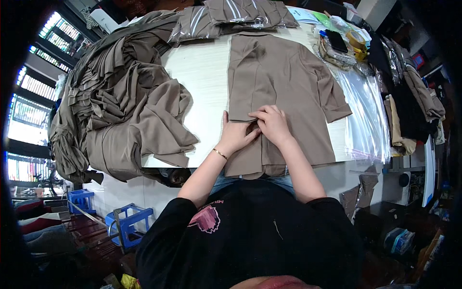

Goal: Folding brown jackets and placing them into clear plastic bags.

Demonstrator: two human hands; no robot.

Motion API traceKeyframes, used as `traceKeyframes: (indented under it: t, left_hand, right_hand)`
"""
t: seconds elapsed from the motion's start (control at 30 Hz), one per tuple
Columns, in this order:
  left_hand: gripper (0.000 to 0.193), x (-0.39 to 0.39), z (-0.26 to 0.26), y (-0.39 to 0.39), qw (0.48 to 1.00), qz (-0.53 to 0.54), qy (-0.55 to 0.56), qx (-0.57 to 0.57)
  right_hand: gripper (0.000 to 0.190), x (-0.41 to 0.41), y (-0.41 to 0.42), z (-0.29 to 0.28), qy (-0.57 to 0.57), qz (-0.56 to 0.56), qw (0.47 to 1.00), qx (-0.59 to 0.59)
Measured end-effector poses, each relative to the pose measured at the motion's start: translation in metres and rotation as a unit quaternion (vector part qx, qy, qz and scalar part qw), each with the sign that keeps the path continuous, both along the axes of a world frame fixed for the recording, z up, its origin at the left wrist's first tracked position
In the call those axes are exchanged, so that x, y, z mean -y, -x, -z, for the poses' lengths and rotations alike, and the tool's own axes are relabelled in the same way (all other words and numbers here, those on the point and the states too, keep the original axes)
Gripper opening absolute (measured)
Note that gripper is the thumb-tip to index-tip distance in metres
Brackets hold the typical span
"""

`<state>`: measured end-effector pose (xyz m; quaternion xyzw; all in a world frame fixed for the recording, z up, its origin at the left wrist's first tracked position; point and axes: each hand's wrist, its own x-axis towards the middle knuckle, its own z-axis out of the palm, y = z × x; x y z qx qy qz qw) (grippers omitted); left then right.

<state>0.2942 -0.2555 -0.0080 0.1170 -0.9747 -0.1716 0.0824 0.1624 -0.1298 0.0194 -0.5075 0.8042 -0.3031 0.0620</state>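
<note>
A brown-grey woven jacket (294, 86) lies spread on the pale table. Its left sleeve (242, 86) as seen here is folded over the body, while the other one (332, 94) sticks out to the right with its end turned back. My left hand (236, 133) is flat at the end of the folded sleeve, partly under the cloth, with the thumb pointing right. The fingertips of my right hand (270, 121) touch the same sleeve end from above, close to my left thumb. Whether either hand pinches the cloth is hard to tell.
Heaped brown-grey garments (133, 97) cover the table's left side. Bagged folded garments (234, 16) lie at the far edge. Clear plastic bags (366, 115) are stacked at right, below a black phone (336, 40) and a tape roll (356, 39). Blue stools (130, 224) stand on the floor.
</note>
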Motion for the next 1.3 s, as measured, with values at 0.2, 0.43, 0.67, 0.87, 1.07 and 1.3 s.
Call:
traceKeyframes:
  t: [0.2, 0.43, 0.67, 0.87, 1.07, 1.3]
  left_hand:
    - [0.026, 0.007, 0.017, -0.011, 0.862, -0.188, -0.357, -0.308]
    - [0.015, 0.010, 0.010, -0.007, 0.884, -0.204, -0.319, -0.275]
    - [0.017, 0.014, 0.011, -0.009, 0.926, -0.164, -0.248, -0.232]
    - [0.015, 0.013, 0.010, -0.008, 0.933, -0.154, -0.192, -0.264]
    - [0.017, -0.005, -0.006, -0.011, 0.955, -0.133, 0.027, -0.263]
    - [0.038, -0.005, -0.030, 0.034, 0.939, -0.048, -0.260, -0.220]
  right_hand:
    - [0.032, -0.022, -0.001, -0.006, 0.003, -0.002, 0.999, -0.034]
    - [0.053, -0.108, 0.128, 0.002, 0.054, 0.395, 0.915, -0.055]
    - [0.068, -0.170, 0.188, 0.027, -0.126, 0.584, 0.798, 0.081]
    - [0.060, -0.157, 0.231, 0.044, 0.021, 0.488, 0.853, 0.183]
    - [0.045, -0.102, 0.203, 0.011, 0.460, 0.452, 0.744, 0.175]
    - [0.049, -0.024, 0.105, -0.051, 0.282, 0.187, 0.932, 0.128]
